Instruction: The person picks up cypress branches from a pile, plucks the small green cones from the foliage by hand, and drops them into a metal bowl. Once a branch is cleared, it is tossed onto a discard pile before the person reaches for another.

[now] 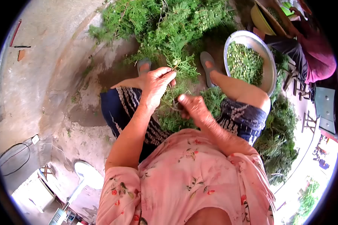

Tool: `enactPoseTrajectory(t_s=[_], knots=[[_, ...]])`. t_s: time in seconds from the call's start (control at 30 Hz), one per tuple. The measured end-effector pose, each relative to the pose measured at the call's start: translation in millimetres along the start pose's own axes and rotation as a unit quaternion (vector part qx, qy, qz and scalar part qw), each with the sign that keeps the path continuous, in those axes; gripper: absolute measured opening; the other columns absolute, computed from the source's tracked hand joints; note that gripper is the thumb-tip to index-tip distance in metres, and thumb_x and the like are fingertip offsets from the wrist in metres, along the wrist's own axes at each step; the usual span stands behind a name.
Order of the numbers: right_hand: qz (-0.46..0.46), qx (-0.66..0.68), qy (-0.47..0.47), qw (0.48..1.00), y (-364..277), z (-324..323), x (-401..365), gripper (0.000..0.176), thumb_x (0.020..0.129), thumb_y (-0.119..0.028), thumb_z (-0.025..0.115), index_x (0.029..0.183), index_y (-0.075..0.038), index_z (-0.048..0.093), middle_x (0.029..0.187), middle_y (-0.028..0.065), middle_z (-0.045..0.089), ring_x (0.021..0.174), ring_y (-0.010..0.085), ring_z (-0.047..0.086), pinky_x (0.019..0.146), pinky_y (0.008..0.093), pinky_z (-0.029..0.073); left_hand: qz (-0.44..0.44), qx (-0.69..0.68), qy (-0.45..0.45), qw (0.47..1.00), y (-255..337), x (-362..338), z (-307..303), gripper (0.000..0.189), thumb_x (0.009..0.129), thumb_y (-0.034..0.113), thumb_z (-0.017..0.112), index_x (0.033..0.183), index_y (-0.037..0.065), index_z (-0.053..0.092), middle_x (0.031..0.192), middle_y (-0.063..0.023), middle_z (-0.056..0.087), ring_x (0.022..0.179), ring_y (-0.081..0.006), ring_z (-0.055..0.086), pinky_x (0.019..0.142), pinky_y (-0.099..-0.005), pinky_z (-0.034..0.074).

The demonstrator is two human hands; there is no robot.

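Between the thumb and fingers of my left hand (pixel 157 85) is a green conifer sprig (pixel 184 68), its feathery tip pointing away from me and a small pale green cone near the pinch. My right hand (pixel 196 109) is closer to my body, apart from the left, with its thumb over curled fingers. Whatever lies in those fingers is hidden. Loose conifer greenery (pixel 212 102) lies below and beside both hands, between my knees. A big pile of cut conifer branches (pixel 176 26) covers the ground beyond my feet.
A metal basin (pixel 267 60) of small green cones stands by my knee on the right. Beyond it sits another person (pixel 319 60) near a yellow bowl (pixel 260 20). More branches (pixel 278 138) lie along my right side. A pedestal fan (pixel 88 175) stands at lower left.
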State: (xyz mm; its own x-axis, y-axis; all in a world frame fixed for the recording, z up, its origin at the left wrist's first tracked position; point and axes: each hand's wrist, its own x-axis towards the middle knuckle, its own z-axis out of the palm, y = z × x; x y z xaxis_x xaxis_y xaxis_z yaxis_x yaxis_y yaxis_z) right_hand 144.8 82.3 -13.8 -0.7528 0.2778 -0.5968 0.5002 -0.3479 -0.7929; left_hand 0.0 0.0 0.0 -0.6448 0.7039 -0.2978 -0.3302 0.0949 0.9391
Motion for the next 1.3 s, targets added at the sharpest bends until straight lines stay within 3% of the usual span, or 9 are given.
enactPoseTrajectory(t_s=[0.23, 0.53, 0.73, 0.8, 0.9, 0.97, 1.1, 1.2, 1.3], knots=[[-0.235, 0.071, 0.227, 0.942, 6, -53, -17, 0.023, 0.086, -0.025, 0.058, 0.085, -0.002, 0.061, 0.063, -0.0030, 0.052, 0.050, 0.0033, 0.044, 0.045, 0.0188, 0.038, 0.032, 0.037, -0.044, 0.998, -21, -52, 18, 0.014, 0.084, 0.012, 0.057, 0.083, -0.001, 0.062, 0.058, 0.0006, 0.052, 0.053, -0.0048, 0.043, 0.048, -0.0207, 0.032], [-0.401, -0.367, 0.003, 0.840, -4, -42, -38, 0.058, 0.068, -0.039, 0.067, 0.118, -0.012, 0.052, 0.120, 0.0159, 0.043, 0.108, 0.0327, 0.047, 0.090, 0.0374, 0.041, -0.016, 0.181, -0.148, 0.972, -34, -74, 21, 0.018, 0.082, 0.014, 0.057, 0.076, -0.002, 0.063, 0.056, 0.0008, 0.049, 0.051, -0.0067, 0.042, 0.048, -0.0215, 0.034], [-0.319, -0.300, -0.046, 0.898, 26, -37, -24, 0.034, 0.076, -0.031, 0.065, 0.095, -0.003, 0.058, 0.075, 0.0188, 0.057, 0.074, 0.0357, 0.056, 0.064, 0.0393, 0.044, -0.029, 0.288, -0.177, 0.941, -33, -69, 12, 0.016, 0.079, 0.016, 0.061, 0.078, -0.001, 0.062, 0.060, -0.0028, 0.053, 0.054, -0.0100, 0.048, 0.050, -0.0232, 0.039], [-0.284, -0.306, -0.011, 0.909, 32, -38, -20, 0.032, 0.077, -0.030, 0.064, 0.092, -0.002, 0.057, 0.072, 0.0197, 0.056, 0.070, 0.0361, 0.054, 0.062, 0.0388, 0.044, 0.325, 0.457, 0.025, 0.827, -32, -70, 22, 0.017, 0.075, 0.015, 0.066, 0.080, -0.001, 0.062, 0.070, -0.0084, 0.058, 0.062, -0.0172, 0.055, 0.057, -0.0271, 0.045], [-0.292, -0.276, 0.073, 0.913, 40, -41, -15, 0.030, 0.081, -0.027, 0.061, 0.086, 0.002, 0.056, 0.065, 0.0171, 0.054, 0.059, 0.0291, 0.050, 0.058, 0.0362, 0.042, 0.459, 0.455, 0.143, 0.749, -11, -72, 26, 0.016, 0.073, 0.015, 0.066, 0.079, 0.001, 0.060, 0.079, -0.0118, 0.061, 0.071, -0.0259, 0.058, 0.063, -0.0352, 0.047], [-0.092, -0.087, 0.117, 0.985, 27, -38, -23, 0.033, 0.083, -0.029, 0.059, 0.084, 0.004, 0.055, 0.062, 0.0096, 0.051, 0.056, 0.0172, 0.045, 0.056, 0.0331, 0.040, 0.385, 0.381, 0.080, 0.837, -4, -80, 37, 0.017, 0.077, 0.017, 0.065, 0.077, 0.001, 0.060, 0.066, -0.0115, 0.060, 0.055, -0.0261, 0.058, 0.050, -0.0314, 0.046], [-0.103, -0.042, 0.114, 0.987, 31, -31, -17, 0.031, 0.085, -0.030, 0.058, 0.094, -0.001, 0.058, 0.067, -0.0009, 0.049, 0.054, 0.0061, 0.043, 0.046, 0.0216, 0.037, 0.170, 0.428, 0.014, 0.887, -46, -67, 29, 0.029, 0.083, 0.029, 0.058, 0.080, 0.000, 0.061, 0.068, -0.0115, 0.061, 0.059, -0.0253, 0.058, 0.055, -0.0335, 0.045], [-0.085, -0.089, 0.062, 0.990, 37, -19, -20, 0.034, 0.084, -0.033, 0.058, 0.096, -0.001, 0.058, 0.069, -0.0014, 0.050, 0.059, 0.0063, 0.044, 0.049, 0.0222, 0.039, -0.130, -0.012, 0.045, 0.990, -61, -56, 22, 0.030, 0.086, 0.027, 0.055, 0.090, -0.002, 0.058, 0.084, -0.0098, 0.062, 0.079, -0.0170, 0.056, 0.070, -0.0303, 0.043], [-0.035, -0.023, 0.018, 0.999, 36, -2, -26, 0.037, 0.083, -0.036, 0.058, 0.097, -0.001, 0.058, 0.072, -0.0010, 0.051, 0.063, 0.0070, 0.046, 0.051, 0.0230, 0.041, -0.078, -0.198, 0.004, 0.977, -67, -49, 20, 0.025, 0.087, 0.023, 0.054, 0.090, -0.001, 0.057, 0.079, -0.0098, 0.061, 0.073, -0.0181, 0.056, 0.070, -0.0313, 0.044]])
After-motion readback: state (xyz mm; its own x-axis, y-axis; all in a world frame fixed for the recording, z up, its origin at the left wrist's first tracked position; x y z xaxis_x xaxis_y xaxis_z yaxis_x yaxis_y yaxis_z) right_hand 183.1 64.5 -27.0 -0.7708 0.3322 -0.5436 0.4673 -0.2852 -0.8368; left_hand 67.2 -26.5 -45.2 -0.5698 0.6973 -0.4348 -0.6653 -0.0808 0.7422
